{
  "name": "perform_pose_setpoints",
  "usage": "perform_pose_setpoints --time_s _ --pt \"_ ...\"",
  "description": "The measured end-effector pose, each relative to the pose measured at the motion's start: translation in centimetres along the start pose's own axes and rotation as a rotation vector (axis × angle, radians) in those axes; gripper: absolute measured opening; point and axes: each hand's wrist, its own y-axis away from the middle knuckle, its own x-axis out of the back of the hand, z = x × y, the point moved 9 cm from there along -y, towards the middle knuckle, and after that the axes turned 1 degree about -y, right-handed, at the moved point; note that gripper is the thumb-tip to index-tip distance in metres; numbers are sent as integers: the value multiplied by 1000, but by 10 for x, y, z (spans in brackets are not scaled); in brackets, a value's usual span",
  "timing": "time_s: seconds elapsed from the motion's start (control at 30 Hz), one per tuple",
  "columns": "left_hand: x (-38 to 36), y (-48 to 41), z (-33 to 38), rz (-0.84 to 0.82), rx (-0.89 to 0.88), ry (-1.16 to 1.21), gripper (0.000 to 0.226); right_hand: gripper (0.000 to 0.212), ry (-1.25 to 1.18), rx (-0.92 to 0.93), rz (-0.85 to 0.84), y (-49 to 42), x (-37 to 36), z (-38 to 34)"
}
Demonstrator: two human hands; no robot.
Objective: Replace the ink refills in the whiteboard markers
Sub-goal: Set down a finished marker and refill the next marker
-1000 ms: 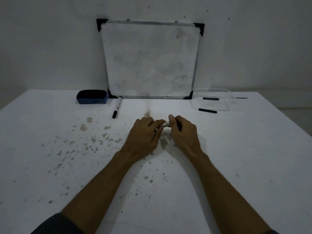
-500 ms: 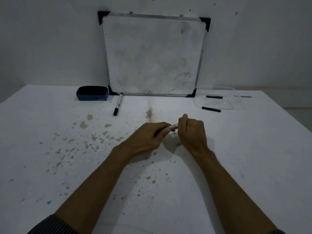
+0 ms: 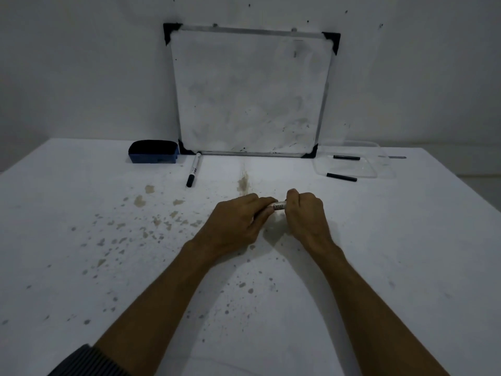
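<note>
A white whiteboard marker (image 3: pixel 278 205) is held level between both hands over the middle of the table, only a short printed stretch of its barrel showing. My left hand (image 3: pixel 238 223) is closed around its left end and my right hand (image 3: pixel 306 213) around its right end. A second marker (image 3: pixel 194 170) with a black cap lies farther back on the table, left of centre. Two black ink refills (image 3: pixel 346 157) (image 3: pixel 341 177) lie in a clear shallow tray (image 3: pixel 379 172) at the back right.
A small whiteboard (image 3: pixel 249 90) leans against the wall at the back of the stained white table (image 3: pixel 81 240). A dark blue eraser (image 3: pixel 153 151) sits to the board's left. The table's right edge runs diagonally at the far right.
Both hands lifted slightly and shifted right with the marker, and more of the barrel shows between them than a second ago. The other items stayed in place.
</note>
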Motion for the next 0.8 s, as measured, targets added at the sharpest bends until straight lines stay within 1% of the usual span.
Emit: perform_pose_setpoints --time_s 0.03,0.07,0.13,0.17,0.23,0.27,0.3,0.37,0.4,0.47,0.5,0.53,0.57,0.6,0.63,0.67,0.7,0.73,0.77,0.8 --pt "0 0 3 -2 -11 14 40 46 36 59 10 1 1 -5" --pt "-1 1 4 -28 5 87 37 44 52 168 37 2 2 -13" --pt "-11 0 -4 -145 106 315 29 46 35 406 52 10 2 -27" --pt "-16 0 -7 -209 155 403 25 49 18 461 45 16 2 -30" --pt "-15 0 -12 -217 193 450 25 57 -19 469 39 21 3 -32" --pt "-10 -1 -13 -173 188 429 25 61 -40 402 25 19 2 -30" --pt "-1 -2 -12 -98 146 355 30 64 -54 277 -22 14 -3 -23" --pt "10 -2 -6 36 6 147 36 66 -79 4 -109 6 -10 -6" --pt "12 -2 -2 81 -46 40 36 64 -89 -81 -125 3 -12 -1" --pt "17 -2 5 151 -122 -84 34 57 -111 -185 -107 3 -11 8" --pt "16 -2 7 161 -141 -107 33 53 -115 -198 -86 3 -9 10" --pt "14 -1 8 163 -152 -116 33 50 -113 -168 -61 5 -7 8" --pt "13 -1 8 150 -148 -94 34 50 -105 -85 -27 6 -4 3" --pt "11 -2 7 117 -122 -25 35 50 -80 53 9 7 0 -7" --pt "8 -4 2 56 -54 99 36 50 -47 215 33 9 2 -17" --pt "4 -6 -6 -27 59 251 36 49 -23 349 36 12 3 -24" --pt "-4 -4 -16 -123 183 401 35 48 -17 432 27 16 2 -27" --pt "-11 -1 -24 -200 285 512 32 50 -15 475 20 19 2 -29" --pt "-12 1 -28 -217 330 554 31 53 -12 488 14 20 1 -30" --pt "-9 3 -29 -198 338 558 32 56 -13 458 4 19 -2 -30"
